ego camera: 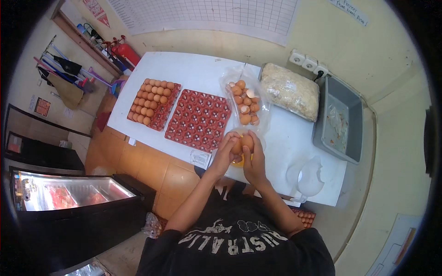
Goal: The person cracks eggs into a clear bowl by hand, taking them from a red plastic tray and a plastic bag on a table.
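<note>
Both hands meet over a container of yellow egg (238, 163) at the table's near edge. My left hand (226, 150) is closed on one brown eggshell part (236, 147), and my right hand (255, 151) holds another (247, 140) against it. Whether these are two halves of one egg is hard to tell. Just beyond the hands lies a clear plastic bag (264, 103) with several broken brown eggshells (247, 101). To the left is a red egg tray (198, 119) with bare cups. Farther left, a second red tray (159, 119) carries rows of brown eggs (150, 96).
A large wrapped bag of pale crumb-like material (290, 90) and a grey plastic tub (355, 131) stand at the right. A translucent plastic jug (310, 179) is near the right front edge. A printed paper (200, 158) lies at the front edge; a black freezer (79, 220) stands lower left.
</note>
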Motion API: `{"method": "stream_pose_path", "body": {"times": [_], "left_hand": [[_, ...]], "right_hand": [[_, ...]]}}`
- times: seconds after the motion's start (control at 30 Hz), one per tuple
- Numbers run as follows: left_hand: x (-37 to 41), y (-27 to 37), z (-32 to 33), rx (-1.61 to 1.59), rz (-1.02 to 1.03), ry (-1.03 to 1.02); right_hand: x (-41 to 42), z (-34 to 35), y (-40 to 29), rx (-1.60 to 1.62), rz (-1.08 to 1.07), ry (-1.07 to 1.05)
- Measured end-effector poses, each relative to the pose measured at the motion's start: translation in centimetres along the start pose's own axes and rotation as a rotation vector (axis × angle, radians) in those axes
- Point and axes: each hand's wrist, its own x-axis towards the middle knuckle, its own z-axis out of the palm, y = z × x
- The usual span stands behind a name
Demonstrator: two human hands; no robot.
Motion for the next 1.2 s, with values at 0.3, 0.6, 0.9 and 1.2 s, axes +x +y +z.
{"method": "stream_pose_path", "body": {"times": [0.3, 0.6, 0.9, 1.2], "left_hand": [[0.1, 0.7, 0.4, 0.026, 0.005, 0.054], [0.1, 0.7, 0.1, 0.132, 0.011, 0.072], [0.4, 2.1, -0.6, 0.717, 0.248, -0.097], [0.7, 3.4, -1.3, 0.696, 0.096, -0.146]], "right_hand": [[0.2, 0.1, 0.8, 0.046, 0.024, 0.014], [0.7, -1.1, 0.5, 0.205, 0.227, -0.024], [2.6, -2.8, 1.3, 0.322, 0.475, -0.229], [3.0, -2.9, 1.9, 0.269, 0.351, -0.369]]}}
